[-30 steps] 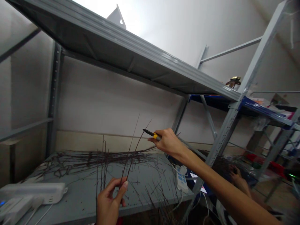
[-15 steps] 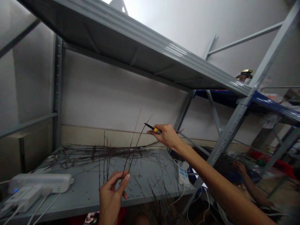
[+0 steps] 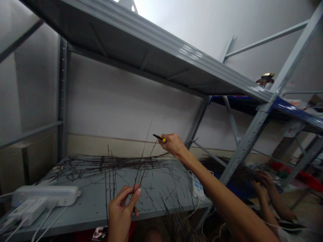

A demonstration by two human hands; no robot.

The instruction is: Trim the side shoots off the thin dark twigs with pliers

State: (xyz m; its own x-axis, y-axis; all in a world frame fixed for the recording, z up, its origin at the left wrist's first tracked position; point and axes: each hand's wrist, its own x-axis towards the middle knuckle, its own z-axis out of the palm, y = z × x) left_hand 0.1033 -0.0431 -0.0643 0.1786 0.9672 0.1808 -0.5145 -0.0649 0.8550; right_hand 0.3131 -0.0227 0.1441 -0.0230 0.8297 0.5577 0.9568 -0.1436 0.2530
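Twigs (image 3: 150,156), two of them, thin and dark, rise at a slant from the person's left hand (image 3: 122,207), whose thumb and fingers are pinched narrow on their lower ends, near the front edge of the grey shelf (image 3: 91,205). One of the two reaches higher, against the pale wall (image 3: 113,107); the other leans toward the right hand (image 3: 173,143). That right hand is closed around one black-and-yellow hand tool (image 3: 159,138), its black tip pointing left; whether the tool or the right fingertips touch that second twig, I cannot tell. Behind the left hand, one long twig heap (image 3: 121,163), too tangled to count, lies along the back edge, and a cluster of loose sticks (image 3: 178,215) stands across the front edge on the right. Two white power strips sit on the shelf, one at the left (image 3: 45,196) and one at the right end (image 3: 198,188). Open air lies between both hands and the overhead shelf (image 3: 156,60), and the gap from the right hand to the slanted rack post (image 3: 248,144) is wide. Beyond that post, a co-worker's two hands (image 3: 262,191) are at work.
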